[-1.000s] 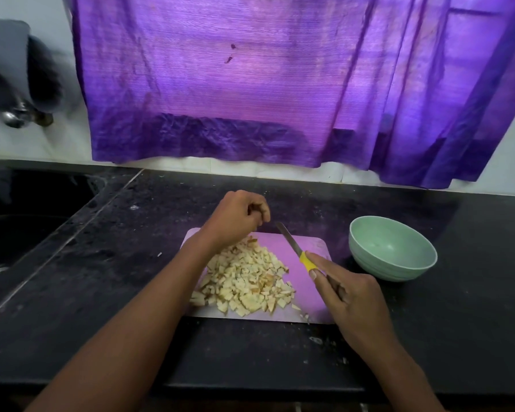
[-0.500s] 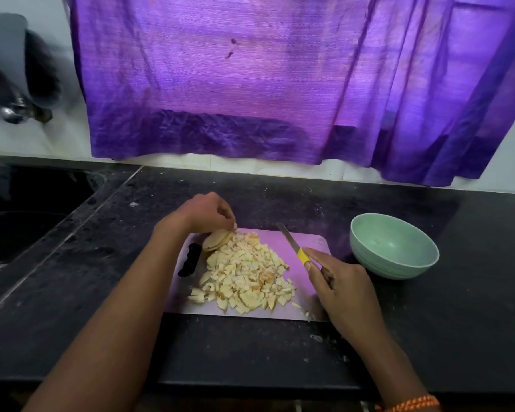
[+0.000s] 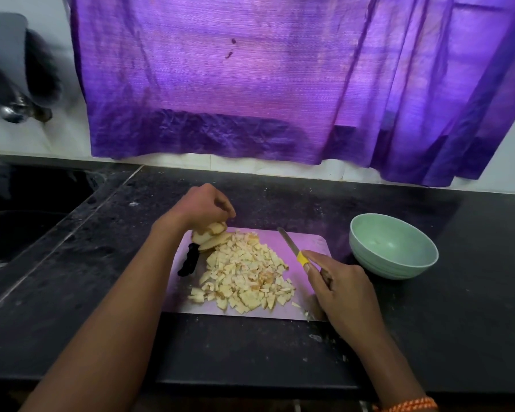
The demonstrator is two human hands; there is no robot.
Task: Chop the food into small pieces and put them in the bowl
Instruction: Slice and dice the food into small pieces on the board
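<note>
Bare forearms, no sleeves — an orange-and-white braided thread (image 3: 406, 405) at the right wrist

The left hand (image 3: 201, 208) curls its fingers downward, pinching; the right hand (image 3: 339, 288) grips with forefinger extended forward.

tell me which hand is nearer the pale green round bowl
Right. The right hand, gripping the yellow-handled knife, sits just left of the pale green round bowl. The left hand is across the pink cutting board, holding unchopped food slices.
</note>
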